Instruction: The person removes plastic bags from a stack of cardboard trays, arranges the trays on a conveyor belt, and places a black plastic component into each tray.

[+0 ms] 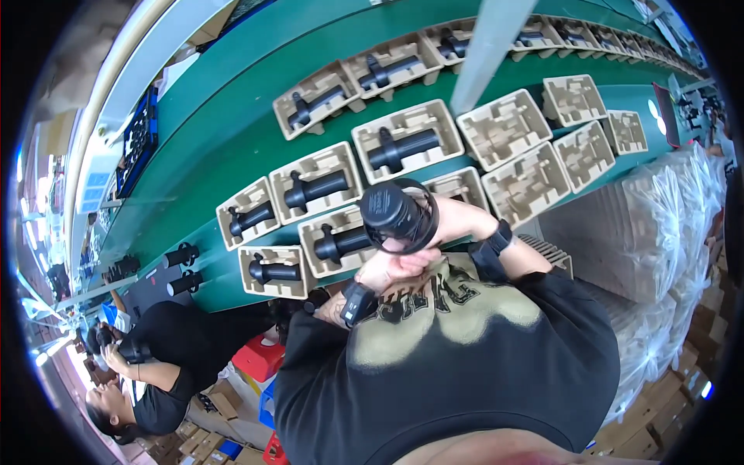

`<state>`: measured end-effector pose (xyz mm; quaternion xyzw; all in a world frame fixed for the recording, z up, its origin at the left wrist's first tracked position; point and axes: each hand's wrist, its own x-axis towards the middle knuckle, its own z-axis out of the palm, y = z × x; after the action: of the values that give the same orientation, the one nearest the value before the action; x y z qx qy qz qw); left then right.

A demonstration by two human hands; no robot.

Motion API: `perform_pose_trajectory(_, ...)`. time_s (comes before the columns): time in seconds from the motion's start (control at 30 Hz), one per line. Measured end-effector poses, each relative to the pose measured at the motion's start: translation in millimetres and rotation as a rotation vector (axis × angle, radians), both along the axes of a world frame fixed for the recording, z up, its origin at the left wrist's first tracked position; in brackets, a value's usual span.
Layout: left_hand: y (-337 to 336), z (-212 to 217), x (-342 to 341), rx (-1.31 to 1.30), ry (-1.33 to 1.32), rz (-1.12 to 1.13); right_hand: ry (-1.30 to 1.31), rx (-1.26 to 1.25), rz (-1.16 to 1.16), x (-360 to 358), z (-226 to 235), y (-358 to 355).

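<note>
In front of my chest is a black cylindrical device (pixel 390 211), its round end cap facing up and a thin black loop curving around its side. My right hand (pixel 453 221) grips it from the right; its fingers are mostly hidden behind the device. Just below, my left hand (pixel 397 267) has its fingers stretched out toward the right, close to the device's lower edge; whether it touches is unclear. Both wrists wear black straps. Beyond my hands, a moulded pulp tray (pixel 407 141) holds a similar black device with a side stub. Another filled tray (pixel 315 183) sits to its left.
A green work surface (pixel 198 167) carries several filled trays, plus unfilled pulp trays (pixel 505 128) at right. A grey metal post (pixel 488 50) rises among them. Plastic-wrapped stacks (pixel 659 225) stand at right. Lower left, a co-worker (pixel 159 380) handles something black near a red stool (pixel 260 358).
</note>
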<state>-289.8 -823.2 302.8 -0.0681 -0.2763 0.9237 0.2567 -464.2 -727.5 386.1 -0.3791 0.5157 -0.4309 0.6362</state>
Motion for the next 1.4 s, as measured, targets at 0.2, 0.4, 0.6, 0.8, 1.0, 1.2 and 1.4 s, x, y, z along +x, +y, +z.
perform_pose_trajectory(0.2,-6.4,35.4,-54.9,-1.304,0.119,-0.314,1.435,-0.213,-0.372,-119.9,-15.9,96.5)
perform_pose_trajectory(0.4,-3.8,30.1,-49.5,-1.552,-0.274,0.011,1.711,-0.25,-0.254,-179.8,-82.5,110.2)
perform_pose_trajectory(0.6,-22.3,26.3,6.1,-1.675,-0.392,0.032,1.451,-0.038,-0.38,-163.5,-112.0,79.4)
perform_pose_trajectory(0.8,-75.5,-5.0,78.0,-2.711,-0.759,0.318,1.521,0.145,-0.267,-117.5,-103.9,65.0)
perform_pose_trajectory(1.0,-172.4,31.9,181.4,-2.737,-1.417,0.652,0.882,-0.234,-0.646,-37.9,-44.0,17.8)
perform_pose_trajectory(1.2,-197.7,50.7,238.7,-2.734,-0.66,0.361,0.812,-0.373,-0.347,81.2,0.4,-83.2)
perform_pose_trajectory(1.4,-199.2,-6.2,346.4,-2.278,-1.648,0.945,0.424,-0.104,-0.16,191.9,2.1,-201.8)
